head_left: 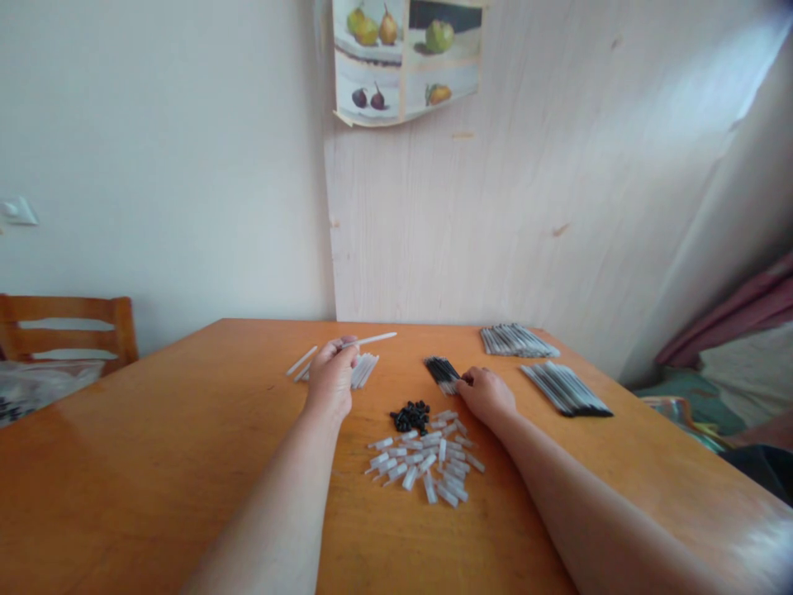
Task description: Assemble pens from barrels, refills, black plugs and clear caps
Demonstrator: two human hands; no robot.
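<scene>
My left hand (333,373) is closed around a white pen barrel (377,339), which points to the right, slightly raised above the table. Below and behind that hand lie more white pen barrels (364,371), partly hidden by it. My right hand (486,393) rests at the right edge of a bundle of black pen refills (440,373), its fingertips pinched at the refills' near end. Between my forearms are a small heap of black pen plugs (411,416) and a spread of translucent white pen tips (427,463).
Two stacks of pens, a far one (517,340) and a nearer one (567,388), lie on the right of the wooden table (186,463). A wooden chair (68,311) stands at the left, with a plastic bag on it. Fruit pictures (405,62) hang on the wall.
</scene>
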